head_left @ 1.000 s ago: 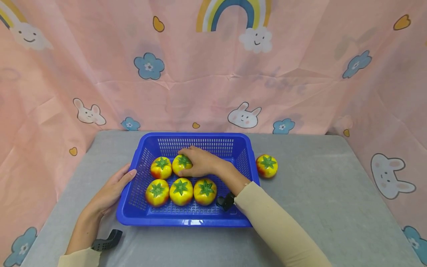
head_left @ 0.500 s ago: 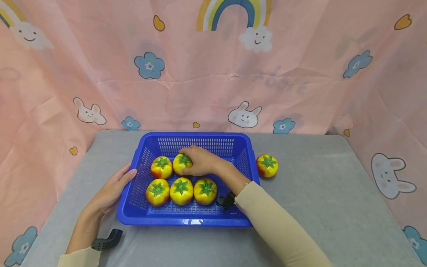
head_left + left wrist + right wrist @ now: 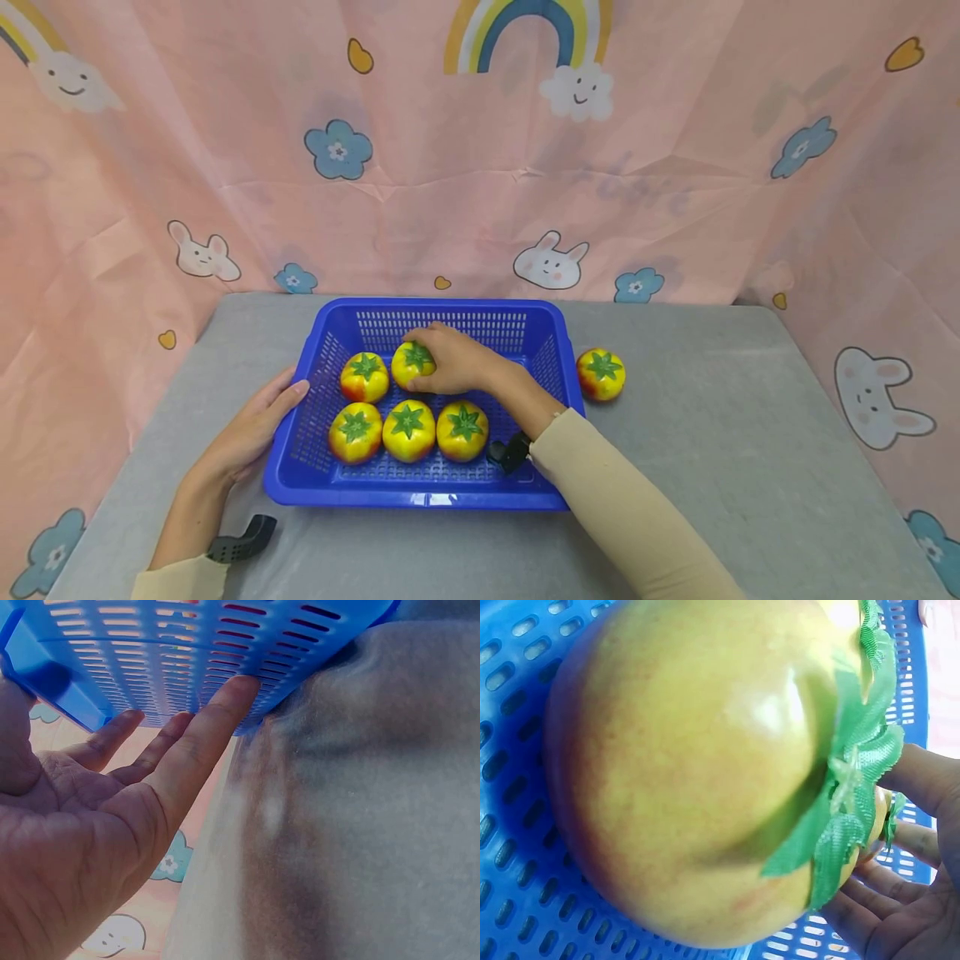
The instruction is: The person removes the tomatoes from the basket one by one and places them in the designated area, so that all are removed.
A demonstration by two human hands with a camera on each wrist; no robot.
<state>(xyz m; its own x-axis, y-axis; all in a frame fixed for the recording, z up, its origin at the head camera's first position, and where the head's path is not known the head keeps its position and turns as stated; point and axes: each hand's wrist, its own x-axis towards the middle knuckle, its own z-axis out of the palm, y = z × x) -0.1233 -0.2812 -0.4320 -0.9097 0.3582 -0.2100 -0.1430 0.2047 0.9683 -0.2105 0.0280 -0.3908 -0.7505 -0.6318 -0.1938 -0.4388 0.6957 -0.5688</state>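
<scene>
In the head view, my right hand (image 3: pixel 457 360) reaches into a blue plastic basket (image 3: pixel 431 500). Its thumb and fingers grip an artificial fruit (image 3: pixel 411 367), yellow with a green star-shaped leafy cap. Beside it in the back row sits another such fruit (image 3: pixel 364 377). Along the front row lie three more: left fruit (image 3: pixel 356 433), middle fruit (image 3: pixel 408 431) and right fruit (image 3: pixel 462 431). One of the fruits (image 3: pixel 697 780) fills the right wrist view and partly hides my fingers. My left hand (image 3: pixel 255 425) holds the basket's left side, thumb at the rim, fingers against the slotted outer wall (image 3: pixel 165 656).
One more yellow-red fruit (image 3: pixel 601 374) lies on the grey table (image 3: pixel 712 433), just right of the basket. A pink printed curtain (image 3: pixel 420 208) hangs behind the table and along both sides. Black straps (image 3: pixel 243 542) sit on both wrists.
The gripped fruit and my right hand have shifted very slightly right, leaving a thin gap from its back-row neighbour. The left hand and basket stay in place.
</scene>
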